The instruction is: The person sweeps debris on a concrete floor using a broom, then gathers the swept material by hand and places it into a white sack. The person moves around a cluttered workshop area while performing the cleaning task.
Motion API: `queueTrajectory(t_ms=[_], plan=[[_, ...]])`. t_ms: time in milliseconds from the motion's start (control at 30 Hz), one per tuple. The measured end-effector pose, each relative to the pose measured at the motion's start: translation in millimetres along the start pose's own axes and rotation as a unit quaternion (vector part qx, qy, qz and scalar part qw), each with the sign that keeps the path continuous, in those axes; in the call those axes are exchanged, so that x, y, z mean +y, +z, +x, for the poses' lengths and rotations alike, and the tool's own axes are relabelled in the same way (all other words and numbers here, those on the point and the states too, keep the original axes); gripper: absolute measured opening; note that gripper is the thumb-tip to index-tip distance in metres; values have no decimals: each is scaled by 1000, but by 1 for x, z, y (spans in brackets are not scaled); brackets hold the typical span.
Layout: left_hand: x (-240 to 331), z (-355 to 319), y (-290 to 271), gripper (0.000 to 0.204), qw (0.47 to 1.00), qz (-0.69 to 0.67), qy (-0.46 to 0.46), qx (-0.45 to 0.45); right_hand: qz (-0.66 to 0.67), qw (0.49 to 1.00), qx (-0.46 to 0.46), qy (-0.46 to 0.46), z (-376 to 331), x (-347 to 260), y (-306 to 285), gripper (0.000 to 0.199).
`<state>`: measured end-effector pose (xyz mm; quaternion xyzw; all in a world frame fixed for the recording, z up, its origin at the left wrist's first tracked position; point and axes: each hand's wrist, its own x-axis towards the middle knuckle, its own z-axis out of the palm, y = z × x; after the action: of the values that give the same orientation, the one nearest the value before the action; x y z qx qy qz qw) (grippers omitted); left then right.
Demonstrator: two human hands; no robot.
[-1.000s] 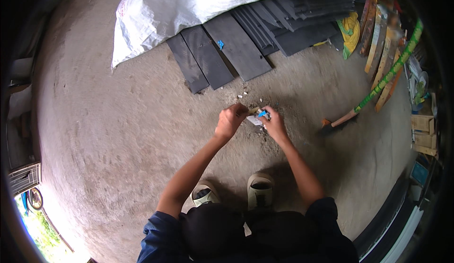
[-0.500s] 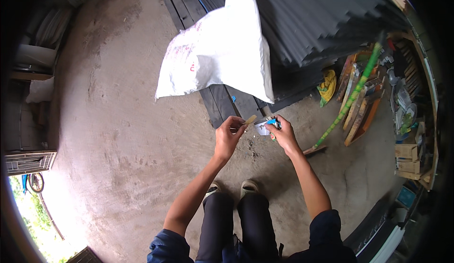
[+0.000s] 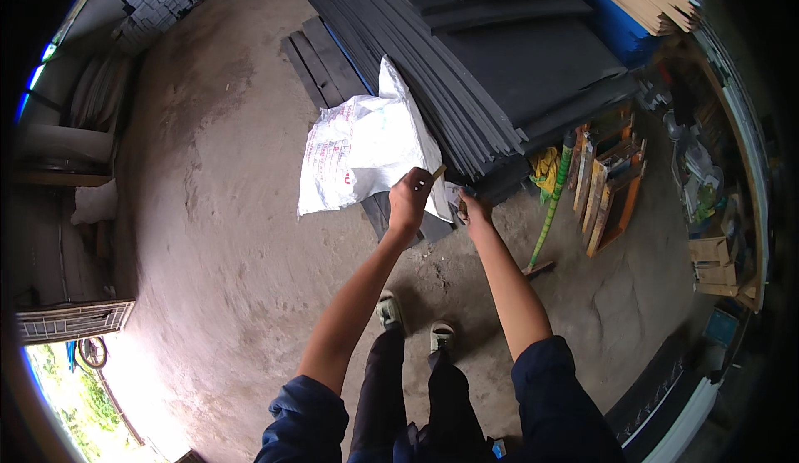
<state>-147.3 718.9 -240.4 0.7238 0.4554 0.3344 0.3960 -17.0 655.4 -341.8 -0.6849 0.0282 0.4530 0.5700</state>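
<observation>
My left hand (image 3: 409, 201) pinches a small flat tan strip (image 3: 441, 171), whose end sticks out past the fingertips. Close to its right, my right hand (image 3: 476, 212) is closed around a small blue-and-white packet (image 3: 468, 191), mostly hidden by the fingers. Just beyond both hands lies a large white woven sack (image 3: 358, 147) with faint red print, its top corner pointing up and away. Dark flat boards (image 3: 320, 59) lie under it on the floor. From this view I cannot tell whether my left hand touches the sack's edge.
A tall stack of dark grey sheets (image 3: 533, 72) fills the far right. Beside it are a yellow cloth bag (image 3: 545, 170), a green-handled broom (image 3: 551, 205) and wooden frames (image 3: 612, 184). Shelves with clutter line the right wall. Concrete floor (image 3: 225, 238) stretches left towards a bright doorway.
Both hands have moved forward and up to the sack, still holding the strip and the packet. My feet have shifted into a step, and the sack appears smaller and lower in view.
</observation>
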Motion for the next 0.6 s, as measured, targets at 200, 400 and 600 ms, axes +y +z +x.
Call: queueTrajectory(t_ms=[200, 400, 600], plan=[[-28, 69, -3, 16, 969, 142, 201, -37, 27, 999, -2, 35, 20, -2, 47, 27], [-48, 104, -5, 19, 874, 345, 320, -121, -4, 999, 34, 28, 53, 2, 77, 44], [-49, 114, -15, 35, 797, 492, 269, -225, 15, 997, 65, 43, 63, -6, 108, 14]])
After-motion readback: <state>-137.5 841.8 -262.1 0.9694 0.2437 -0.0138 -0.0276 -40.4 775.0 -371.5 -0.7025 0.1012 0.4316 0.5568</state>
